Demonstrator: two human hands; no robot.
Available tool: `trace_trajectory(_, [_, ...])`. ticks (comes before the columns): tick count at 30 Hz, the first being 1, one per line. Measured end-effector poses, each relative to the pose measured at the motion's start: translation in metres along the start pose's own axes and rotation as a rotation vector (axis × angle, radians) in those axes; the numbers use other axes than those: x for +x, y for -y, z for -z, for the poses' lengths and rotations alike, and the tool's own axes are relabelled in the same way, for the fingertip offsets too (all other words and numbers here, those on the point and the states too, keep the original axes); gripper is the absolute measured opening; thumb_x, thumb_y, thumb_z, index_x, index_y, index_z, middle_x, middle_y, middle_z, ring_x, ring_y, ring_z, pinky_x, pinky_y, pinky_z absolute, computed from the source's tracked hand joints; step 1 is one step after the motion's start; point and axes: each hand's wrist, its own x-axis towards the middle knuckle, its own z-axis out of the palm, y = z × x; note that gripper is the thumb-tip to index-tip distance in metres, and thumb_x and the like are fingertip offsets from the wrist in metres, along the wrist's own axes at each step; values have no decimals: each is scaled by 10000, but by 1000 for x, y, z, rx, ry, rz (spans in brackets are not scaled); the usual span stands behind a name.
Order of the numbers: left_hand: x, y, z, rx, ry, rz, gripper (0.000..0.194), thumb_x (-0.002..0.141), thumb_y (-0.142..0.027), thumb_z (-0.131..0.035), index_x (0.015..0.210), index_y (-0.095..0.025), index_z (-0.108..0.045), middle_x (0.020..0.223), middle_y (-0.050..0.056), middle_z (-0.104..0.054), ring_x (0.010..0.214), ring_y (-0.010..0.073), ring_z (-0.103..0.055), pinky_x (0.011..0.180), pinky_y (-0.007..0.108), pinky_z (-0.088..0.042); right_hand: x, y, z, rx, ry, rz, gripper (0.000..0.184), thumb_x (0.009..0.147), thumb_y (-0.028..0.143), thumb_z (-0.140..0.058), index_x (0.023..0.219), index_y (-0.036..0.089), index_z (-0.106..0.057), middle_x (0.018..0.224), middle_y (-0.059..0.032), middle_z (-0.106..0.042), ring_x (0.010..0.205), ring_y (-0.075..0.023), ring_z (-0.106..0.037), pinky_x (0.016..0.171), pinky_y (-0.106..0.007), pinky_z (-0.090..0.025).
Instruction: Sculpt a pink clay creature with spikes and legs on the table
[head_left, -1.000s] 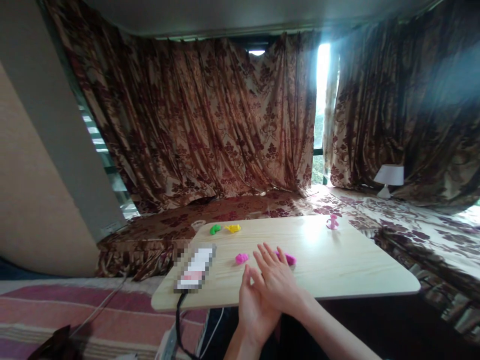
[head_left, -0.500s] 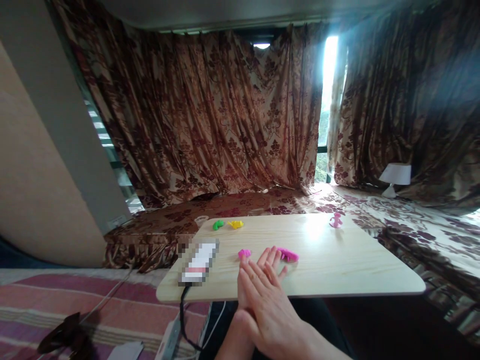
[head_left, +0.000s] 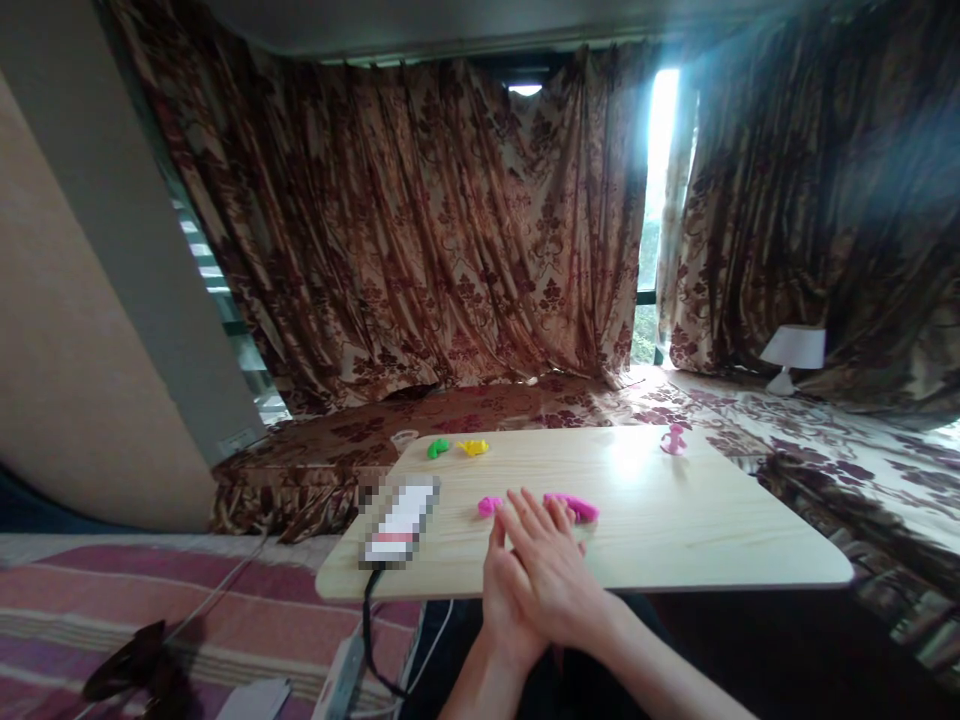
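Observation:
My right hand (head_left: 559,575) lies across my left hand (head_left: 504,590), palm against palm, just over the near edge of the table (head_left: 675,555). The fingers of both are stretched out; those of the left partly show past the right hand. Whatever may be between the palms is hidden. Just beyond my fingertips lies a small pink lump (head_left: 490,506), and to its right a longer magenta piece (head_left: 583,508) with short bumps along its side. At the far left of the tabletop are a green curved piece (head_left: 437,448) and a yellow piece (head_left: 474,447).
A pink figure-like object (head_left: 673,440) stands at the table's far right. On the left is a blurred-out flat device (head_left: 400,520) with a black cable (head_left: 365,630) running over the edge. A power strip (head_left: 339,675) lies below. Behind are a patterned ledge and a white lamp (head_left: 795,348).
My right hand has slid and turned over the left, its fingers now pointing more to the upper left. The pieces on the table stay where they were.

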Motion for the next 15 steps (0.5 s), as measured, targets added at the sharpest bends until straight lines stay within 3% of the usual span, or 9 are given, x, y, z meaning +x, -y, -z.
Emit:
trace_trajectory(1, [-3, 1, -3, -29, 48, 46, 528, 830, -591, -366, 1241, -304, -532, 1411, 20, -436, 1339, 240, -322, 1063, 443, -278, 8, -8, 1, 1, -45, -87, 490, 917, 386, -407, 1373, 209, -407, 1478, -92, -309, 1375, -273, -194, 1100, -510, -90])
trace_trajectory(4, [-11, 2, -8, -244, 220, 237, 542, 886, -523, -327, 1212, -150, -547, 1335, 143, -506, 1260, 255, -435, 1059, 435, -291, 32, -36, 5, 20, -92, -156, 434, 920, 387, -405, 1275, 167, -527, 1398, -151, -431, 1351, -325, -242, 1061, -585, -98])
trace_trajectory(7, [-12, 2, -3, -439, 234, 329, 477, 908, -451, -355, 1110, -83, -582, 1197, 172, -596, 1116, 230, -557, 1059, 412, -304, 41, -55, 14, 80, -101, -140, 332, 935, 337, -383, 1104, 222, -645, 1201, -85, -619, 1264, -285, -408, 1029, -523, -266])
trace_trajectory(11, [-10, -3, 3, -509, 188, 337, 460, 906, -433, -390, 1090, -58, -585, 1136, 162, -620, 1087, 220, -568, 1065, 386, -308, 22, -59, 28, 165, -171, -110, 264, 917, 244, -424, 1012, 201, -667, 1060, -64, -665, 1123, -202, -532, 961, -361, -398])
trace_trajectory(15, [-13, -10, -5, -459, 231, 317, 514, 904, -482, -366, 1163, -81, -559, 1152, 141, -612, 1026, 186, -592, 987, 320, -390, -13, -45, 40, 214, -202, -62, 141, 844, 175, -559, 888, 226, -683, 1020, -50, -655, 1106, -214, -515, 960, -371, -396])
